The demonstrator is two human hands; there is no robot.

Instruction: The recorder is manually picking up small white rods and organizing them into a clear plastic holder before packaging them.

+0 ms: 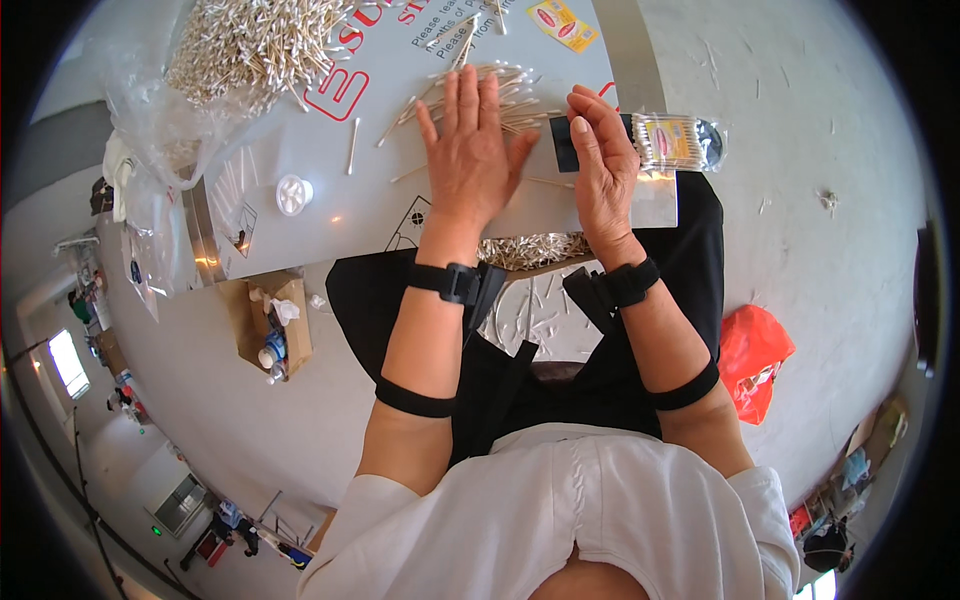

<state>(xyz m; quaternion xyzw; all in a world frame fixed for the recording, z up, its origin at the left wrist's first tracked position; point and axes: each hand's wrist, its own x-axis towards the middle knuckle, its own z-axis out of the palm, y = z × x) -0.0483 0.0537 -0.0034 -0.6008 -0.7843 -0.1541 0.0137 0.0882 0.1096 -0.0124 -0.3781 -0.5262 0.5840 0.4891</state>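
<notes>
My left hand [466, 172] lies palm down with its fingers stretched over a small loose pile of cotton swabs [515, 92] on the grey printed board [330, 225]. To its right, my right hand [606, 185] stands on edge, thumb apart from its lightly curved fingers. I see nothing in its grasp, though the palm side is partly hidden. Beside that hand is a dark flat piece [566, 150], partly covered by the fingers. A clear pack of cotton swabs [675, 140] with a yellow label lies just past it, at the board's right edge.
A big heap of cotton swabs [255, 45] sits far left by clear plastic bags [150, 120]. A small round white container [293, 195] and a yellow card [562, 25] lie on the board. Below are swabs in a box [530, 250], a cardboard box [245, 330] and a red bag [752, 360].
</notes>
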